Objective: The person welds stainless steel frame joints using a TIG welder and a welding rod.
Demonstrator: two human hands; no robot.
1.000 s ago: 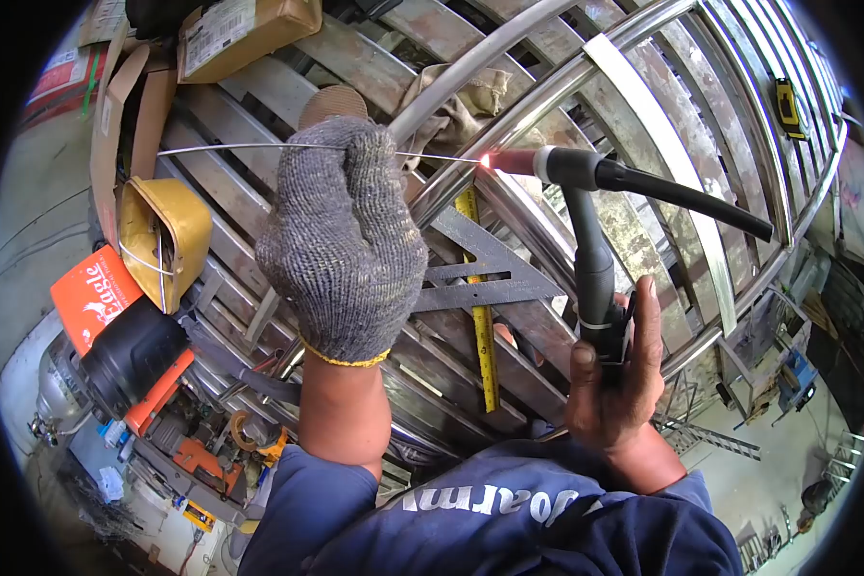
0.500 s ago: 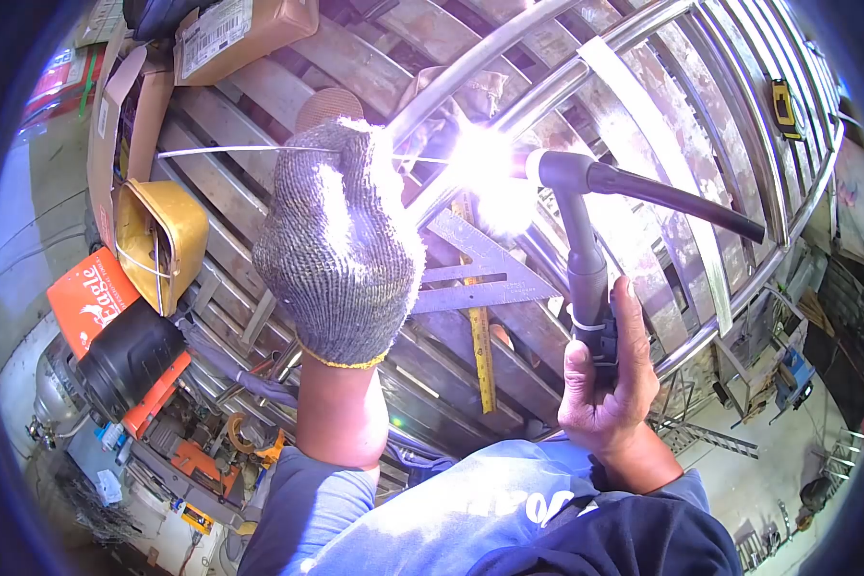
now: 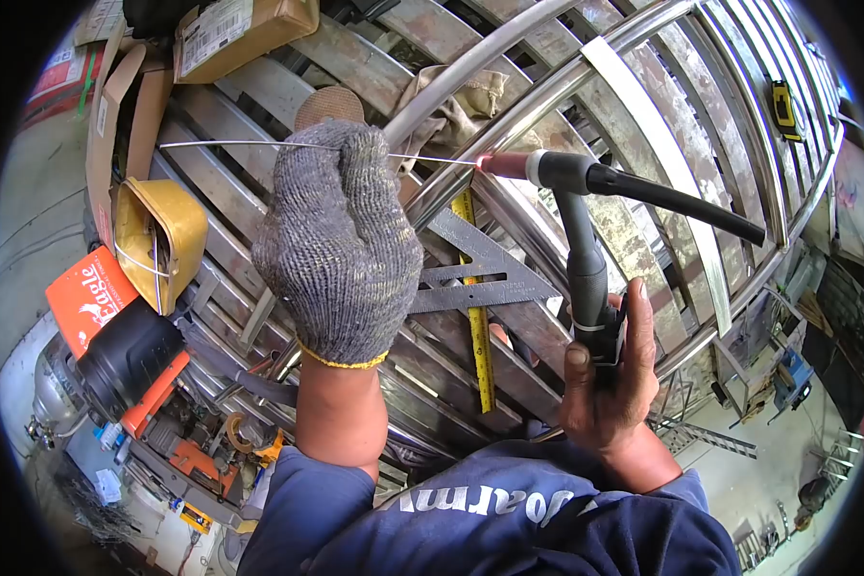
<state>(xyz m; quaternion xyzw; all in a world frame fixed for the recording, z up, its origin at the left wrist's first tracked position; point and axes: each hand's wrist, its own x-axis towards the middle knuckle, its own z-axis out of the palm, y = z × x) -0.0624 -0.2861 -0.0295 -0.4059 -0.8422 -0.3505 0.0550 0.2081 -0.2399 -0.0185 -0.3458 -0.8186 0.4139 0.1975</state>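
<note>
My left hand (image 3: 341,245), in a grey knitted glove, is closed around a thin metal rod (image 3: 230,144), whose right end reaches the tip of the welding torch. My bare right hand (image 3: 612,384) holds the black handle of the welding torch (image 3: 571,173). The torch's nozzle points left at a joint of the shiny metal tubes (image 3: 538,91), where a small pinkish glow shows. Below the joint lie a triangular metal square (image 3: 480,274) and a yellow tape measure blade (image 3: 480,355).
Metal slats (image 3: 350,58) form the work surface. At the left are a yellow container (image 3: 187,226), an orange box (image 3: 86,298) and a cardboard box (image 3: 245,34). A cloth (image 3: 470,96) lies behind the joint. A yellow tape measure (image 3: 785,110) rests at the right.
The bright white arc at the torch tip has gone out, leaving a faint glow, and the scene looks darker. Both hands have stayed nearly in place.
</note>
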